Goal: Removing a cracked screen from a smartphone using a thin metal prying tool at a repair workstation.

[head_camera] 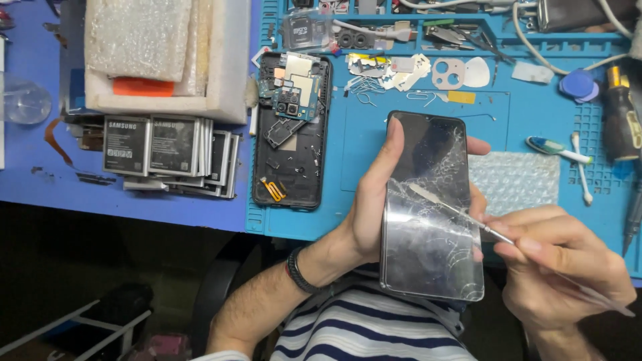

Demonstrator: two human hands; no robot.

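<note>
The left hand point(364, 214) grips a black smartphone with a badly cracked glass screen point(431, 207), thumb lying up its left edge and fingers point(477, 145) wrapped behind, their tips showing at the right edge. The phone is held upright above the person's lap, at the near edge of the table, over a blue silicone work mat point(535, 127). The right hand point(558, 264) has its fingers closed in a pen-style pinch around a thin metal pry tool point(461, 215), whose flat tip rests on the cracked glass near the middle of the screen.

On the mat just left of the held phone lies an opened black phone body with its back off point(292, 130), a small blue-green circuit board in its upper part and an orange flex strip near its lower left corner. To its left, on the blue table point(40, 180), a fanned row of flat grey rectangular batteries with dark printed labels point(170, 154) stands on edge. Behind them sits a white foam tray holding bubble-wrapped packets and an orange strip point(160, 60). A small piece of clear bubble wrap point(518, 180) lies on the mat just right of the phone. Near it are a blue-handled brush point(555, 150) and a white cotton swab point(580, 167).
</note>
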